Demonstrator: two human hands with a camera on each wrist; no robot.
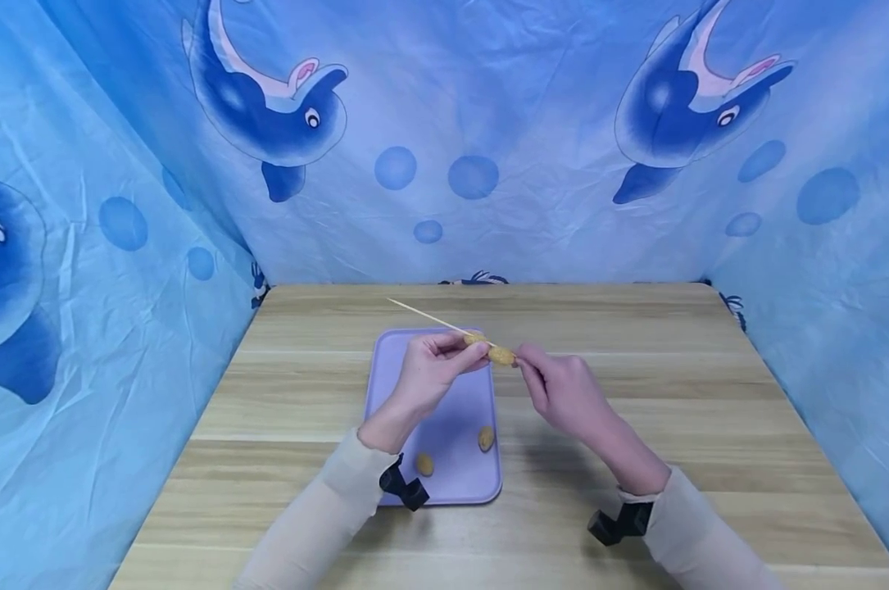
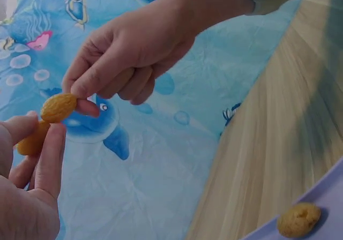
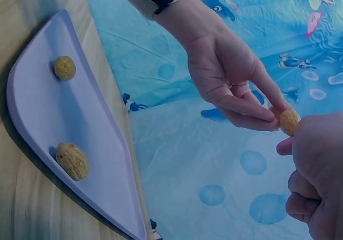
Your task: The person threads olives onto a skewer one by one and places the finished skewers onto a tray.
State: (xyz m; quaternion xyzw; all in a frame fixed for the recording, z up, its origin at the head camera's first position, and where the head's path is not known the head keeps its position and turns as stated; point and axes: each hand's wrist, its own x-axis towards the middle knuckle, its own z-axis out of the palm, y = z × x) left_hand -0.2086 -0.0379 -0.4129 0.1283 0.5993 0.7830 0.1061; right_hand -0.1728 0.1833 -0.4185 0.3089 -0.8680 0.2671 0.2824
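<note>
I see the left hand (image 1: 444, 363) with its grip pinched narrow around one yellow-brown ball (image 1: 475, 337), over the lilac tray (image 1: 444, 483). A second, outer ball (image 1: 501, 356) sits between the two hands. From there I follow a thin skewer (image 1: 424, 313) slanting off to the far left, its long end free. The right hand (image 1: 568, 393) has a tight grip at the outer ball's end, apparently on the skewer, though the fingers hide much of it from me. Two more balls (image 1: 424, 465) lie apart on the tray, which rests on the wooden bench (image 1: 282, 467).
</note>
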